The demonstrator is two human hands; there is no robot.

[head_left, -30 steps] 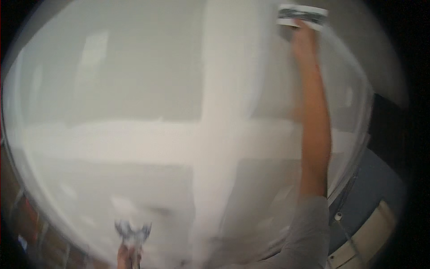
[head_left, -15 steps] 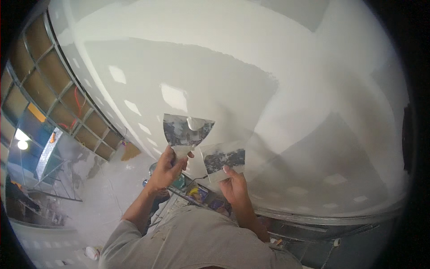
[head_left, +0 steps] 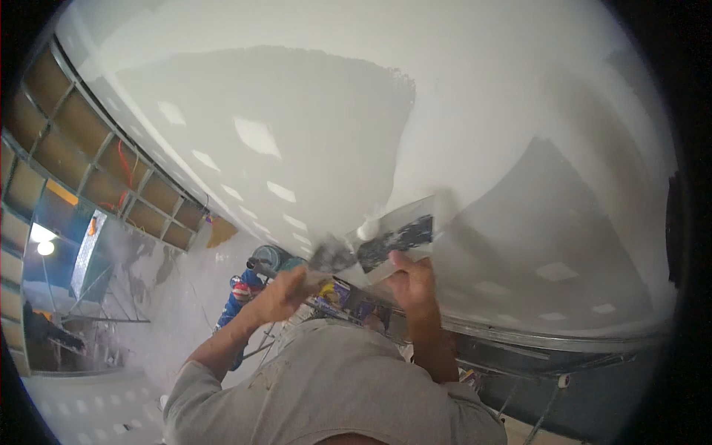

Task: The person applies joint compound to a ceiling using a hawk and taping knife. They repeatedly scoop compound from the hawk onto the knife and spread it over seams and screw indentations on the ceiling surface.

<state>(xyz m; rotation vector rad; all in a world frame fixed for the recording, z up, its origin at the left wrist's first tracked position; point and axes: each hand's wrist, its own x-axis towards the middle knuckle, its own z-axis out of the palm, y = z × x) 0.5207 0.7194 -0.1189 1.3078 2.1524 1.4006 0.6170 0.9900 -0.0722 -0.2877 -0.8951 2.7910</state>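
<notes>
My left hand [head_left: 280,294] is closed around the handle of a putty knife [head_left: 331,256], whose blade is smeared by motion. In my right hand [head_left: 413,288] is a second, wide putty knife [head_left: 400,239], thumb pressed on its blade, which carries dark and pale smears. The two blades meet or nearly meet in front of me. A white lump of joint compound [head_left: 367,229] sits at the left edge of the right blade. Beyond the tools rises a drywall surface [head_left: 222,81] with grey areas, broad white coats and rows of white patches.
Below, left of my body, are a teal bucket [head_left: 273,257] and a blue and red shape, possibly a person [head_left: 241,293]. A broom [head_left: 220,232] stands farther left, near metal stud framing [head_left: 104,159]. A metal rail [head_left: 519,340] runs along the wall at right.
The left putty knife has turned and dropped toward the right one. The compound lump, earlier on the left blade, is now at the right blade's edge. The right knife has tilted and risen slightly.
</notes>
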